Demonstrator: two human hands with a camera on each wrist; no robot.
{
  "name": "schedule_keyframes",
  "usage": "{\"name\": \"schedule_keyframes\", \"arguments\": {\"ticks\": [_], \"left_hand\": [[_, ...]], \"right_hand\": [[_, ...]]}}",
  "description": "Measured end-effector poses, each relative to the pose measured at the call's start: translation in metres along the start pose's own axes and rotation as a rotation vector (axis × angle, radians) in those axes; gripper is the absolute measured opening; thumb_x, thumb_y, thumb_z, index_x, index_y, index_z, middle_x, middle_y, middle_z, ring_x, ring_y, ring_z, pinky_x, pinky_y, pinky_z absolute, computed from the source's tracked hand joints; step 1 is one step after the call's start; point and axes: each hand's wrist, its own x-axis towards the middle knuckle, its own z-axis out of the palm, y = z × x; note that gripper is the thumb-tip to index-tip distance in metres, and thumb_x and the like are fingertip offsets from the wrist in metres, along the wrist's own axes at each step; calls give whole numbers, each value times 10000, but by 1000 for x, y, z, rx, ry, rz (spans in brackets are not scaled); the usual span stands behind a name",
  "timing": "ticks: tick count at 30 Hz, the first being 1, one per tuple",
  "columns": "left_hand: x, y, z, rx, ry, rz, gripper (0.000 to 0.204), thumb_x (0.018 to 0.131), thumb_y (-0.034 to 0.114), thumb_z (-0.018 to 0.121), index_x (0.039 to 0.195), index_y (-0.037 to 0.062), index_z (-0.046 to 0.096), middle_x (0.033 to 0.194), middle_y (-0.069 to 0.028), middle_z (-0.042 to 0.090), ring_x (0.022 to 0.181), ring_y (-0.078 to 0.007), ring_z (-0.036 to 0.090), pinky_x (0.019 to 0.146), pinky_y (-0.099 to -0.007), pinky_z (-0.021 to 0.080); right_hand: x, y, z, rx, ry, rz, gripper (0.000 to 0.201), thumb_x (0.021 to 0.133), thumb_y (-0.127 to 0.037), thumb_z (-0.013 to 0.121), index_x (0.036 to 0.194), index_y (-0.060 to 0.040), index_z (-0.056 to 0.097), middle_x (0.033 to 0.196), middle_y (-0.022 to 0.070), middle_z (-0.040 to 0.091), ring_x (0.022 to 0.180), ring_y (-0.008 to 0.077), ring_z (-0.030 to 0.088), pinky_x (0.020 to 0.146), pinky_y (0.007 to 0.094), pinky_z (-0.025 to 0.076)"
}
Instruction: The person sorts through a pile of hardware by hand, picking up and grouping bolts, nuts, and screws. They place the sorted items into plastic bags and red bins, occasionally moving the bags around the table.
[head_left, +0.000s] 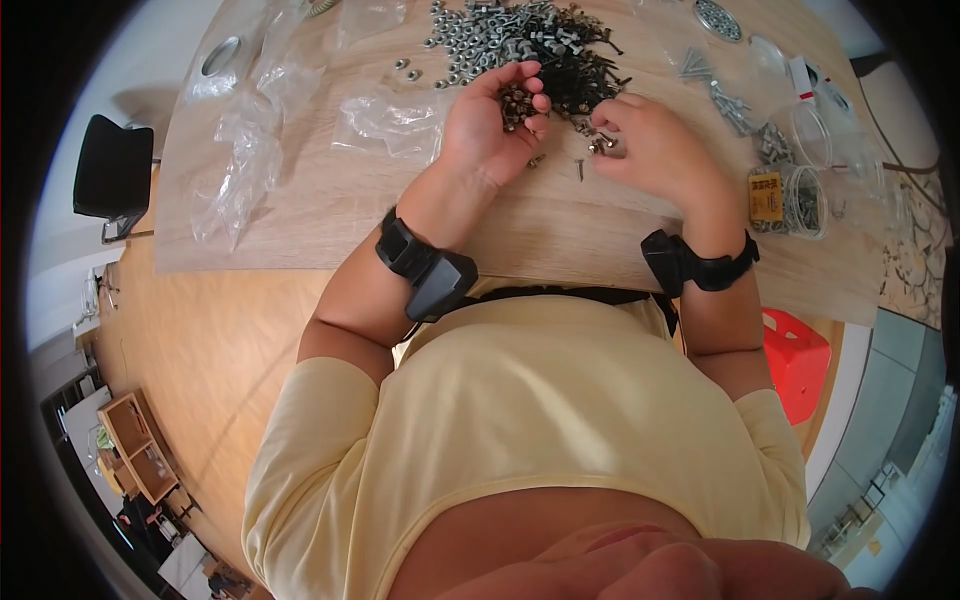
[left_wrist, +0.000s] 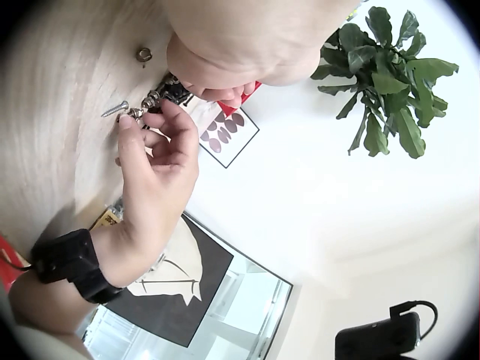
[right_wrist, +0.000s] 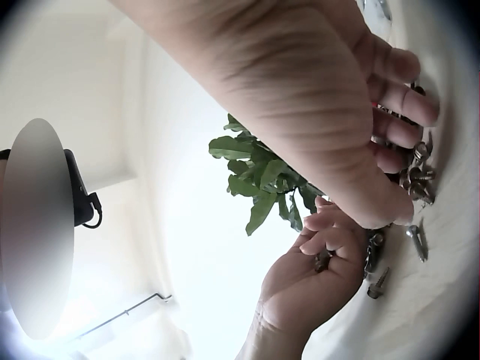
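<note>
Head view, left hand: your left hand (head_left: 483,132) is cupped, fingers curled round a heap of bronze screws (head_left: 516,107).
Head view, right hand: your right hand (head_left: 655,150) bends its fingers and thumb about a few loose bronze screws (head_left: 601,143); you cannot tell whether it pinches them.
Head view, tabletop: 1 silver screw (head_left: 580,170) lies between your hands; beyond are a black screw pile (head_left: 580,85) and silver nuts (head_left: 465,35). Only here do you see the plastic bag (head_left: 388,125) whole.
Left wrist view: your right thumb and fingertips are beside the loose screws; a leafy plant (left_wrist: 390,79) and a picture of dark ovals (left_wrist: 223,139) appear behind.
Right wrist view: your left palm shows, its fingers folded over the heap; the plant appears here too.
Tub writing: in the head view, dark characters on a yellow label (head_left: 766,197), too small to read.
</note>
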Motion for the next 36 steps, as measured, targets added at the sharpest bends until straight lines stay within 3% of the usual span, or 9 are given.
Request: {"name": "schedule_keyframes", "arguments": {"ticks": [5,8,10,13,16,17,19,25,36], "left_hand": [[2,-1,-3,-6,-9,-2,173,910,153,450,972,23,544,806,-57,540,680,-164,499,517,-238,379],[2,-1,-4,-19,-13,-2,173,909,157,452,964,23,547,799,-55,542,680,-165,502,520,-239,384],[2,-1,-3,-18,-18,-5,173,910,160,452,954,24,549,795,-53,541,681,-163,500,522,-239,384],[2,-1,-3,-21,-24,0,176,913,164,449,947,24,550,792,-50,539,683,-160,496,523,-239,382],[1,-1,-1,-21,-8,1,180,916,169,447,948,23,548,795,-46,536,684,-158,492,524,-239,381],[0,-1,0,-23,-7,1,180,916,169,447,948,23,548,795,-46,536,684,-158,492,524,-239,381],[-1,-1,0,-15,-3,9,182,917,171,446,951,22,545,797,-44,533,684,-157,491,526,-237,380],[-1,-1,0,-35,-8,10,183,917,168,440,956,20,540,795,-48,530,680,-158,491,530,-237,382],[0,0,-2,-59,-26,13,186,912,159,441,959,7,539,791,-59,526,682,-166,494,525,-246,396]], "right_hand": [[2,-2,9,48,46,-32,334,653,-130,672,965,-51,583,951,135,563,895,331,570,743,398,481],[2,-5,12,29,65,-19,342,691,-83,667,1010,-11,570,968,141,547,862,286,586,738,360,484],[3,0,17,0,139,-50,332,686,-57,663,1003,-9,573,980,131,535,800,272,585,702,351,486],[4,-1,15,51,44,-9,325,684,-32,653,999,-8,577,970,121,535,731,250,581,657,337,484],[4,-4,17,69,101,-55,314,684,-14,646,991,-16,578,954,111,530,671,232,569,623,326,476],[4,-6,16,69,98,-55,314,684,-14,646,991,-16,578,954,111,530,671,232,569,623,326,476],[4,-11,14,74,84,-37,292,670,-33,637,955,-53,582,959,124,534,876,317,566,743,388,480],[5,-13,10,103,-6,-62,297,677,-44,636,968,-83,596,951,108,530,856,297,573,736,385,481],[5,-15,21,17,-5,-73,316,699,-77,635,1009,-129,606,982,80,519,864,275,580,730,386,487]]}}
